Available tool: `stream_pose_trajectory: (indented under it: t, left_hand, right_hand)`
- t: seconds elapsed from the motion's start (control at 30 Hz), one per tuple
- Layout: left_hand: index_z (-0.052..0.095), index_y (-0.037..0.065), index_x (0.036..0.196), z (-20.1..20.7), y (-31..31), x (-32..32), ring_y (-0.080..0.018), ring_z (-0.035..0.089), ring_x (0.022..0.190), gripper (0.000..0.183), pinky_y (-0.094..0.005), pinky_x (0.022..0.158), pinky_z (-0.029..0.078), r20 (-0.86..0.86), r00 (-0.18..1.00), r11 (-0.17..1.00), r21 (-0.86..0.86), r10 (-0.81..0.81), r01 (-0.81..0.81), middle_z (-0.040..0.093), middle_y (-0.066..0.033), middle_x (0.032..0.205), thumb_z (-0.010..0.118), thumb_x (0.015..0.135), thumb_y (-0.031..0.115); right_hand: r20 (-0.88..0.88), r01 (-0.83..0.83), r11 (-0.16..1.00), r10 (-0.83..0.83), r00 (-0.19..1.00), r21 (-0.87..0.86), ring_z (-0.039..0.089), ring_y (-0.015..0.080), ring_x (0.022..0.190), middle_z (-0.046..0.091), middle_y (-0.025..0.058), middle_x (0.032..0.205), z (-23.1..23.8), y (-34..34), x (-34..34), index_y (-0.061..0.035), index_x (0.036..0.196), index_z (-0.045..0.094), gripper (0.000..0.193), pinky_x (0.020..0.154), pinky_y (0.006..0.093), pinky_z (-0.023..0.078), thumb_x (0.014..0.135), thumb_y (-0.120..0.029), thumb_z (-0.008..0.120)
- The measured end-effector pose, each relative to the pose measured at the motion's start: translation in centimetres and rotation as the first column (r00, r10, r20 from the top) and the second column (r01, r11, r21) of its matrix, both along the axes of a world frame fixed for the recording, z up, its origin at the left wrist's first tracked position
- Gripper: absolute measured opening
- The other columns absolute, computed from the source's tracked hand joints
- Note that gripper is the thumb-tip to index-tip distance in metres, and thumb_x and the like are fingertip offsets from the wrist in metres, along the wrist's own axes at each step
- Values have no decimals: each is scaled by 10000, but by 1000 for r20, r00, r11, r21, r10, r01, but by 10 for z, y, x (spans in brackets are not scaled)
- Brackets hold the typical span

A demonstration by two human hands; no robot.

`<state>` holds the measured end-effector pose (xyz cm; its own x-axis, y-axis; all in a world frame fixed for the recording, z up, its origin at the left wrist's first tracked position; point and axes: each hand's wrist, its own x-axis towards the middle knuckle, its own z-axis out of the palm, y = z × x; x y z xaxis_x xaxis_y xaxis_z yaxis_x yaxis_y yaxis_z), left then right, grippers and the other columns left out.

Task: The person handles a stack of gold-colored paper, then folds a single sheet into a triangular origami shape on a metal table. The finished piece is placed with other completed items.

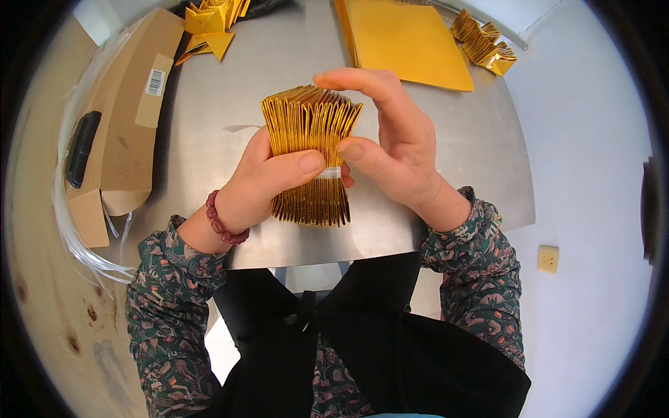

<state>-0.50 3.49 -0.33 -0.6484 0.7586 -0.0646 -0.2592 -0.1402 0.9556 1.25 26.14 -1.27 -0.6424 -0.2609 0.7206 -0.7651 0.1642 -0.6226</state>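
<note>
The left hand (261,181) is closed around a thick bundle of folded gold paper pieces (310,150), its thumb pressed across the front where a pale band (329,173) cinches the bundle at its middle. The right hand (387,139) grips the same bundle from the other side: its thumb meets the band just beside the left thumb, and its fingers arch over the top edge of the fanned-out folds. Both hands hold the bundle up above the metal desk (230,104), close to the person's chest, with the folds spreading out above and below the band.

Judging by how things lie, this bundle looks already gathered and banded, so the work on it seems near its end; whether the band is fully fastened I cannot tell, since the thumbs cover part of it.

Farther out on the desk, a flat stack of gold sheets (404,42) lies at the far edge, apparently unfolded. To its right sits another small heap of folded gold pieces (484,45), and at the far left a loose pile of folded gold shapes (212,24). A cardboard box (122,118) with clear plastic strapping (77,230) lies along the left side.
</note>
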Motion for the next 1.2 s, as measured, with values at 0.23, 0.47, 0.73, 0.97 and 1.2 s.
stream_pose_trajectory:
  t: [0.23, 0.47, 0.73, 0.97, 1.2]
  left_hand:
    - [543, 11, 1409, -3, 7, 2, -207, 719, 1075, 562, -361, 960, 599, -77, 995, 987, 153, 69, -57, 688, -93, 1228, 747, 964, 287]
    - [492, 16, 1495, 2, 6, 0, -219, 696, 1054, 831, -371, 906, 596, -44, 998, 999, -15, 50, -51, 648, -118, 1307, 792, 872, 478]
    - [559, 15, 1398, -2, 6, 0, -204, 721, 1057, 562, -356, 956, 581, -32, 999, 987, 159, 7, -2, 699, -95, 1196, 721, 971, 342]
    - [572, 1, 1392, -3, 6, -3, -248, 744, 1032, 597, -377, 938, 600, -33, 999, 991, 130, 10, -6, 724, -129, 1156, 723, 950, 373]
    - [584, -15, 1387, -4, 4, -3, -282, 759, 1017, 703, -396, 910, 620, 111, 994, 987, 159, -11, -6, 742, -166, 1128, 742, 919, 485]
  right_hand:
    - [-17, 12, 1000, -12, 1000, 25, 563, 271, 1324, 656, 149, 1422, -1, 2, 1, 20, 1395, 634, 483, 1156, 402, 409, 992, -230, 722]
    - [46, 0, 998, 2, 999, -56, 553, 245, 1332, 623, 146, 1442, -2, 1, 5, 23, 1416, 606, 495, 1154, 388, 409, 972, -148, 741]
    - [36, 173, 960, -170, 985, -220, 643, 228, 1095, 716, 78, 1162, -1, -12, 6, -72, 1167, 737, 392, 938, 340, 524, 808, -116, 889]
    - [-2, 127, 971, -130, 992, -201, 652, 224, 1057, 726, 80, 1130, 1, -7, 4, -61, 1151, 749, 295, 922, 331, 527, 868, -81, 831]
    - [-50, 154, 968, -167, 985, -196, 652, 215, 1027, 733, 71, 1124, 0, -6, 2, -62, 1156, 761, 256, 892, 321, 523, 904, -19, 774]
